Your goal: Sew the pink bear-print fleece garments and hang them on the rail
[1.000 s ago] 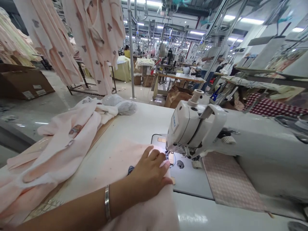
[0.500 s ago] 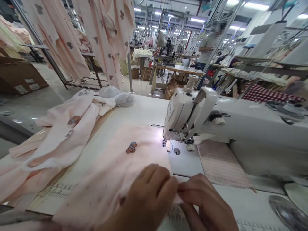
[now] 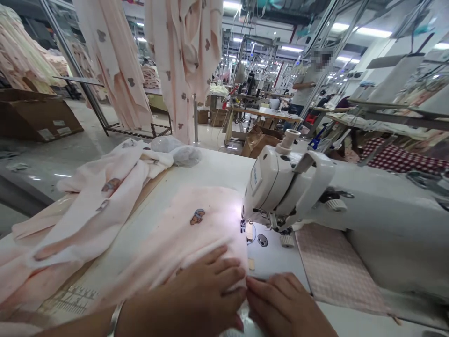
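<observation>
A pale pink fabric piece [image 3: 175, 220] with a small bear print lies on the white sewing table, its right edge running under the needle area [image 3: 242, 226] of a white sewing machine [image 3: 268, 180]. My left hand [image 3: 196, 290] rests on the fabric near that edge, its fingers stretched and slightly spread. At the edge, just right of the left fingertips, my right hand [image 3: 280, 299] has thumb and fingers pressed together on the fabric. The machine's lamp lights the cloth beside the needle.
More pink printed fabric [image 3: 87, 215] is heaped on the table's left side, beside a clear plastic bag [image 3: 187, 154]. Pink checked cloth [image 3: 340, 267] lies under the machine arm. Pink garments [image 3: 115, 65] hang behind. A person [image 3: 305, 89] stands farther back.
My left hand has gone from curled fingers to stretched fingers on the fabric. My right hand has shifted slightly left and down, staying at the edge. The camera view has tilted.
</observation>
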### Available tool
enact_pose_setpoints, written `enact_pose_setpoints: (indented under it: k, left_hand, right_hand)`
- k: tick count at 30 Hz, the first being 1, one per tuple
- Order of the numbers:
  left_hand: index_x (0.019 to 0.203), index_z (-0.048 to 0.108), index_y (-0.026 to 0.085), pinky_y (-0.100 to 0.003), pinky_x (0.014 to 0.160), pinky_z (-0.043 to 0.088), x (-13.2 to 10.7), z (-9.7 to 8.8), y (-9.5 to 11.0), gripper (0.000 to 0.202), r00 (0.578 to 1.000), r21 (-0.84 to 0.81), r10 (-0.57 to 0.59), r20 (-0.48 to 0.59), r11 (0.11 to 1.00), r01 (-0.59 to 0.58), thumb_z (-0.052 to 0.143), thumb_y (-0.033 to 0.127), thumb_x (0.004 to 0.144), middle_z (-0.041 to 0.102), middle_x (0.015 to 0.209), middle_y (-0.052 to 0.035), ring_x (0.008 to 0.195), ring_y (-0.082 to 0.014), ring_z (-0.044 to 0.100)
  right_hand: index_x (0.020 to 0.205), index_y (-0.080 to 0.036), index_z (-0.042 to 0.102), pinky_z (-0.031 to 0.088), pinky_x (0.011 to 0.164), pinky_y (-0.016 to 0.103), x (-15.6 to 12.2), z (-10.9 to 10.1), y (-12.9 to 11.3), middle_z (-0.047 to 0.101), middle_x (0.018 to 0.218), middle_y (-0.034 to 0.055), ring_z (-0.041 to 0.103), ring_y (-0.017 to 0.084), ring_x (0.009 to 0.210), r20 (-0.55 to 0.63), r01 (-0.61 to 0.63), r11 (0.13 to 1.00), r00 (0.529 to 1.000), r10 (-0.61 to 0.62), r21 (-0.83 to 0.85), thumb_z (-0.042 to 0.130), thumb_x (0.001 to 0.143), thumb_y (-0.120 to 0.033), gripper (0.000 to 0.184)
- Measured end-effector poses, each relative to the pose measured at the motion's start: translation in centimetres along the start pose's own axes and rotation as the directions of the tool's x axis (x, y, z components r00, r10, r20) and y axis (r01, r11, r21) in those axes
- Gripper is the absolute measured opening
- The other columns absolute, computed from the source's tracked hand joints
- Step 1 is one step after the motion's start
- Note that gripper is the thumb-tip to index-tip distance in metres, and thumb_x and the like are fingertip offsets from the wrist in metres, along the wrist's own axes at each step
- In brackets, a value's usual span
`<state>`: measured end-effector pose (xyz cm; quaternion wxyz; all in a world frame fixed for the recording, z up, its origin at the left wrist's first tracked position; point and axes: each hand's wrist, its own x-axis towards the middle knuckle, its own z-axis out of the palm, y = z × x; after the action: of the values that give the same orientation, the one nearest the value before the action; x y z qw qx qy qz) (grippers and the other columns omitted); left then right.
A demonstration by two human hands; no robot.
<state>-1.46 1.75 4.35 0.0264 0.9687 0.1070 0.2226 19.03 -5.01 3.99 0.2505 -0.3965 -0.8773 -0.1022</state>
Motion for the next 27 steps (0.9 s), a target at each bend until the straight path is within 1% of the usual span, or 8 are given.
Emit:
enact_pose_setpoints:
  k: [3, 8, 14, 17, 20, 24, 25, 27]
  left_hand:
    - [0.092, 0.058, 0.018, -0.043, 0.106, 0.030, 1.0, -0.6, -2.5, 0.017, 0.995, -0.076, -0.019, 0.101, 0.997, 0.027, 0.049, 0.032, 0.091, 0.060, 0.100, -0.0035, 0.097, -0.0178, 0.053]
    - [0.093, 0.061, 0.019, -0.039, 0.097, 0.036, 2.5, -0.2, -6.2, 0.018, 0.993, -0.093, -0.002, 0.120, 0.996, 0.014, 0.043, 0.022, 0.092, 0.059, 0.101, -0.0051, 0.092, -0.0179, 0.052]
    - [0.087, 0.060, 0.018, -0.033, 0.085, 0.038, 4.2, -0.3, -9.6, 0.022, 0.996, -0.114, -0.011, 0.093, 0.993, 0.022, 0.041, 0.027, 0.094, 0.058, 0.091, -0.0045, 0.086, -0.0181, 0.049]
    - [0.086, 0.060, 0.018, -0.033, 0.086, 0.038, 4.5, -0.2, -9.8, 0.023, 0.991, -0.067, -0.071, 0.113, 0.995, 0.079, 0.041, 0.027, 0.094, 0.058, 0.092, -0.0042, 0.086, -0.0177, 0.049]
    - [0.096, 0.060, 0.017, -0.036, 0.090, 0.038, 3.1, 0.3, -7.0, 0.022, 0.981, -0.009, -0.168, 0.094, 0.986, 0.169, 0.039, 0.024, 0.094, 0.058, 0.095, -0.0054, 0.088, -0.0185, 0.050]
    - [0.110, 0.055, 0.014, -0.043, 0.094, 0.037, -1.2, 1.2, 1.3, 0.026, 0.962, 0.162, -0.270, -0.028, 0.949, 0.271, 0.048, 0.027, 0.089, 0.059, 0.108, -0.0099, 0.098, -0.0249, 0.052]
    - [0.103, 0.058, 0.016, -0.040, 0.091, 0.039, -2.1, 1.3, 3.2, 0.019, 0.970, 0.203, -0.231, -0.081, 0.949, 0.243, 0.048, 0.023, 0.088, 0.061, 0.103, -0.0082, 0.094, -0.0233, 0.054]
    - [0.091, 0.061, 0.020, -0.031, 0.083, 0.044, -2.9, 0.8, 5.5, 0.017, 0.972, 0.204, -0.227, -0.053, 0.951, 0.233, 0.047, 0.013, 0.087, 0.063, 0.088, -0.0029, 0.079, -0.0173, 0.057]
  right_hand:
    - [0.096, -0.018, 0.064, 0.040, 0.062, 0.031, 1.5, 0.3, 1.7, 0.068, 0.099, 0.0028, 0.054, 0.015, 0.071, 0.017, 0.009, 0.999, 1.000, -0.010, 0.042, 0.043, 0.090, -0.015, 0.022]
    - [0.100, -0.020, 0.063, 0.045, 0.069, 0.031, 2.7, 1.2, 4.0, 0.063, 0.090, 0.0075, 0.057, 0.018, 0.079, 0.150, -0.149, 0.987, 0.979, 0.138, 0.063, 0.044, 0.089, -0.017, 0.022]
    - [0.099, -0.019, 0.062, 0.047, 0.070, 0.034, 2.5, 2.3, 5.3, 0.063, 0.077, 0.0056, 0.059, 0.019, 0.075, 0.074, -0.159, 0.985, 0.985, 0.155, 0.059, 0.045, 0.088, -0.015, 0.021]
    - [0.100, -0.020, 0.061, 0.047, 0.068, 0.033, 2.7, 2.0, 4.9, 0.064, 0.083, 0.0069, 0.060, 0.019, 0.077, 0.071, -0.174, 0.984, 0.983, 0.171, 0.029, 0.043, 0.089, -0.016, 0.021]
    - [0.099, -0.019, 0.060, 0.045, 0.066, 0.032, 3.4, 0.7, 3.3, 0.064, 0.085, 0.0061, 0.059, 0.019, 0.077, 0.058, -0.139, 0.988, 0.989, 0.136, 0.066, 0.043, 0.088, -0.014, 0.020]
    - [0.098, -0.017, 0.058, 0.038, 0.055, 0.028, 2.8, -1.0, -0.2, 0.057, 0.066, 0.0010, 0.052, 0.014, 0.061, 0.043, -0.053, 0.994, 0.998, 0.050, 0.092, 0.045, 0.088, -0.013, 0.017]
    - [0.092, -0.019, 0.059, 0.036, 0.053, 0.027, 2.2, -1.0, -1.1, 0.056, 0.062, -0.0009, 0.050, 0.013, 0.057, 0.048, -0.032, 0.998, 0.998, 0.029, 0.055, 0.046, 0.088, -0.014, 0.014]
    - [0.074, -0.021, 0.057, 0.037, 0.052, 0.026, 1.0, -0.7, -3.0, 0.053, 0.056, -0.0036, 0.049, 0.011, 0.053, 0.070, -0.044, 0.999, 0.997, 0.045, -0.015, 0.049, 0.088, -0.016, 0.017]
